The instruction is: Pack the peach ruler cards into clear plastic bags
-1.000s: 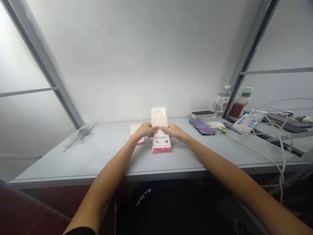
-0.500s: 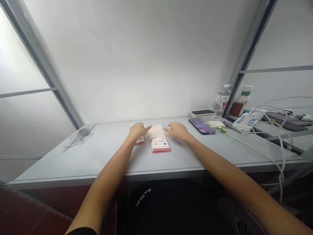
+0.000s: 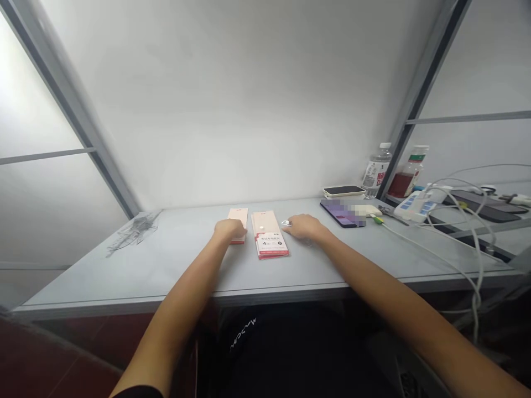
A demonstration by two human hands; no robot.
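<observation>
A flat pink-and-white exam ruler set packet (image 3: 269, 235) with a red band lies on the grey table, between my hands and touching neither. My left hand (image 3: 229, 229) is curled over the lower end of a second, smaller packet (image 3: 238, 217), hiding that end. My right hand (image 3: 303, 226) rests on the tabletop to the right of the larger packet. A small shiny silver thing (image 3: 286, 223) shows at its fingertips, too small to identify.
Crumpled clear plastic (image 3: 135, 232) lies on the table (image 3: 174, 271) at the left. To the right are a blurred purple phone (image 3: 342, 214), a white-cased phone (image 3: 343, 191), a water bottle (image 3: 376, 171), a white power strip (image 3: 415, 207) and tangled white cables (image 3: 464, 232).
The larger packet, held up between both hands a second ago, now lies flat. My left hand has closed over the smaller packet, which has shifted slightly right. My right hand has drawn back.
</observation>
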